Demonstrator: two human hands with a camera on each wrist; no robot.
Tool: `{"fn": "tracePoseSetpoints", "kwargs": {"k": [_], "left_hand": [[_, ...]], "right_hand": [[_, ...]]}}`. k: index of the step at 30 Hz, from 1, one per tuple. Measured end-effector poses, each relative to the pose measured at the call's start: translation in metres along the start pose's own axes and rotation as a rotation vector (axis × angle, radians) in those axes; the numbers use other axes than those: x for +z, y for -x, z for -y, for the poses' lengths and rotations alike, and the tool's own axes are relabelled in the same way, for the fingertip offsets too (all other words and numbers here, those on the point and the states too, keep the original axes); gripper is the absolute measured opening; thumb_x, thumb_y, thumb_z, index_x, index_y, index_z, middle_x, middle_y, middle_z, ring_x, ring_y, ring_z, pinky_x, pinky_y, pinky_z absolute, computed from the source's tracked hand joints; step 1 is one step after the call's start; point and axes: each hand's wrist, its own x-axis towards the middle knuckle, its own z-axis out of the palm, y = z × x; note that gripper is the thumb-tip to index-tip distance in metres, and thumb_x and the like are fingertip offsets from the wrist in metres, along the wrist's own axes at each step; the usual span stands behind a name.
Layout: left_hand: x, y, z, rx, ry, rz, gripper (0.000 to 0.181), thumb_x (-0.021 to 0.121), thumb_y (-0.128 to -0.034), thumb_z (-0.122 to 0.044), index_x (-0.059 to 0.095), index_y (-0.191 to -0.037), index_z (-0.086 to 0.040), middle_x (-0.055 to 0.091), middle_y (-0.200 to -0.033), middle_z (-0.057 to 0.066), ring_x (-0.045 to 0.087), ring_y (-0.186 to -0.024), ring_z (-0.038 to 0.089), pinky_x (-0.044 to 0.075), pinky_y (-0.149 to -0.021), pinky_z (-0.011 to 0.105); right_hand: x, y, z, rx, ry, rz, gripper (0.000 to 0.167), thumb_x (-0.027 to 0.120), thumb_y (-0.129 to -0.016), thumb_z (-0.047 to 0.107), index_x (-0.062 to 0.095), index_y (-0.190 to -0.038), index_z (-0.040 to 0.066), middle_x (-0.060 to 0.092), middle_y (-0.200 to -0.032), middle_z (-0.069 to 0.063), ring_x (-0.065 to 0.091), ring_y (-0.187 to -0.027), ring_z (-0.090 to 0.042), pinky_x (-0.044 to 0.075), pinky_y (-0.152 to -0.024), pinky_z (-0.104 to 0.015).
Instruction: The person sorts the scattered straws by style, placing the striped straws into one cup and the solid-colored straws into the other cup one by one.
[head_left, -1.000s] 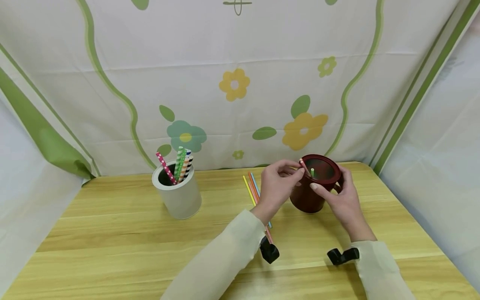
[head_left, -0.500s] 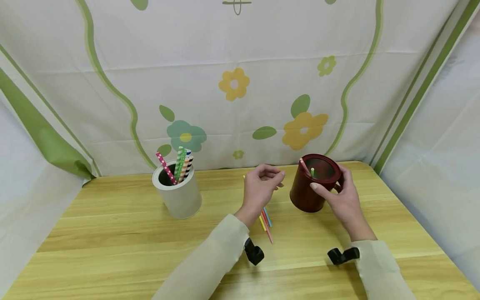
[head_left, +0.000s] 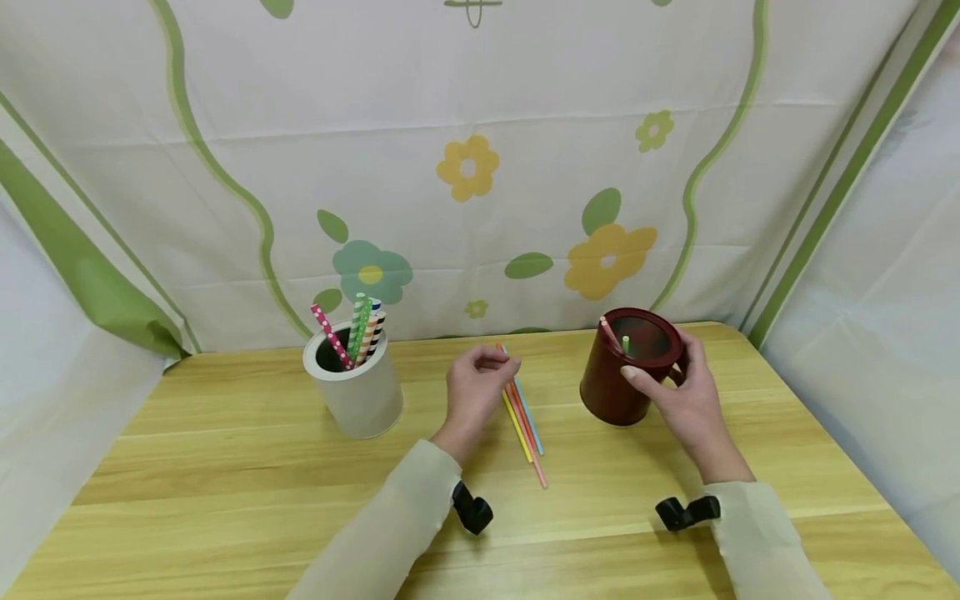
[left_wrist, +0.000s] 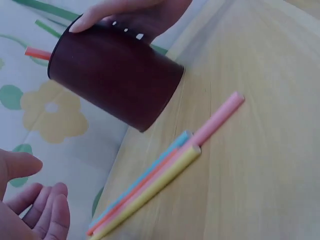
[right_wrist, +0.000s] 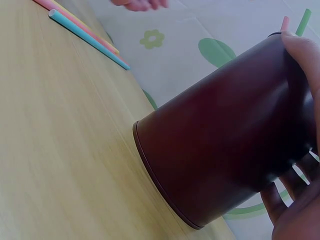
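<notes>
My left hand [head_left: 476, 396] is in the air just left of the loose straws, fingers loosely bent, with nothing held. In the left wrist view the thumb stands apart from the fingers of that hand [left_wrist: 37, 210]. My right hand [head_left: 678, 400] grips a dark red mug [head_left: 618, 387] on its handle side, thumb at the rim. A pink straw [head_left: 609, 333] and a green straw [head_left: 626, 343] stick up from the mug. Between hand and mug lie a yellow straw [head_left: 517, 425], a blue straw [head_left: 530, 423], an orange-red straw [left_wrist: 135, 187] and a pink straw [left_wrist: 220, 120].
A white holder [head_left: 363, 404] stands upright at the left with several patterned straws [head_left: 363, 329], striped and dotted, leaning in it. All rests on a wooden table [head_left: 247, 500]. A flower-printed cloth [head_left: 360, 183] hangs behind the table's back edge.
My left hand has let go of the pink straw at the mug and moved left, past the loose straws. The pink straw stays in the mug. My right hand has kept its place.
</notes>
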Motion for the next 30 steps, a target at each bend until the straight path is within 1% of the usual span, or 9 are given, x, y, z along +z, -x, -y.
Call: {"fn": "tracePoseSetpoints", "kwargs": {"k": [2,6,9,13,18,23,26,30], "left_hand": [[-0.004,-0.001,0.003,-0.03,-0.027,-0.009,0.012,0.083,-0.0931,-0.013,0.075,-0.096,-0.004,0.073,-0.092,0.008,0.071,-0.082,0.021,0.061,-0.074,0.029],[-0.008,-0.003,0.007,-0.087,-0.058,0.009,0.012,0.08,-0.0947,-0.011,0.077,-0.1,-0.001,0.075,-0.093,0.012,0.077,-0.085,0.032,0.066,-0.078,0.036],[-0.01,-0.005,0.011,-0.107,-0.093,0.025,0.013,0.08,-0.0951,-0.011,0.078,-0.1,0.0,0.076,-0.092,0.012,0.077,-0.085,0.034,0.065,-0.074,0.034],[-0.013,-0.006,0.015,-0.109,-0.146,0.017,0.013,0.082,-0.0933,-0.013,0.078,-0.097,-0.002,0.075,-0.086,0.01,0.076,-0.08,0.031,0.059,-0.067,0.028],[-0.016,-0.008,0.018,-0.13,-0.166,0.027,0.014,0.083,-0.0929,-0.013,0.076,-0.099,-0.003,0.074,-0.084,0.008,0.076,-0.075,0.027,0.059,-0.068,0.029],[-0.011,-0.013,0.018,-0.156,-0.205,0.012,0.013,0.085,-0.0916,-0.01,0.074,-0.092,-0.003,0.072,-0.083,0.008,0.073,-0.069,0.022,0.057,-0.064,0.027],[-0.008,-0.015,0.017,-0.175,-0.261,-0.003,0.016,0.087,-0.089,-0.012,0.074,-0.088,-0.005,0.07,-0.077,0.005,0.071,-0.065,0.019,0.053,-0.062,0.026],[-0.005,-0.019,0.014,-0.206,-0.337,-0.008,0.019,0.09,-0.0868,-0.016,0.073,-0.084,-0.007,0.067,-0.07,0.001,0.063,-0.063,0.016,0.048,-0.061,0.027]], "right_hand": [[-0.001,0.0,0.0,-0.002,0.0,-0.002,0.079,0.082,-0.097,0.021,0.037,-0.162,0.021,0.05,-0.151,0.01,0.046,-0.135,-0.001,0.04,-0.104,-0.019],[-0.001,0.0,0.001,-0.007,-0.003,-0.006,0.08,0.083,-0.096,0.019,0.038,-0.162,0.02,0.05,-0.15,0.012,0.047,-0.135,-0.001,0.041,-0.102,-0.016],[-0.001,0.001,0.001,-0.007,-0.01,-0.005,0.079,0.083,-0.096,0.019,0.038,-0.162,0.02,0.05,-0.149,0.013,0.047,-0.135,-0.001,0.041,-0.102,-0.014],[-0.001,0.001,0.002,-0.005,-0.01,-0.001,0.078,0.082,-0.097,0.02,0.038,-0.161,0.021,0.05,-0.151,0.011,0.047,-0.135,-0.002,0.041,-0.103,-0.016],[0.0,0.0,0.003,0.004,-0.008,0.003,0.079,0.082,-0.097,0.02,0.038,-0.162,0.021,0.049,-0.152,0.009,0.046,-0.136,-0.002,0.041,-0.105,-0.019],[0.0,-0.001,0.003,-0.002,-0.008,0.001,0.079,0.082,-0.097,0.019,0.038,-0.162,0.02,0.049,-0.151,0.011,0.046,-0.135,-0.002,0.041,-0.103,-0.014],[0.0,0.0,0.003,-0.008,-0.008,-0.002,0.079,0.082,-0.096,0.019,0.038,-0.162,0.02,0.05,-0.15,0.012,0.047,-0.135,-0.002,0.041,-0.102,-0.014],[0.0,0.001,0.003,-0.002,-0.011,-0.006,0.079,0.082,-0.096,0.019,0.038,-0.162,0.021,0.05,-0.149,0.014,0.047,-0.135,-0.002,0.041,-0.102,-0.014]]}}
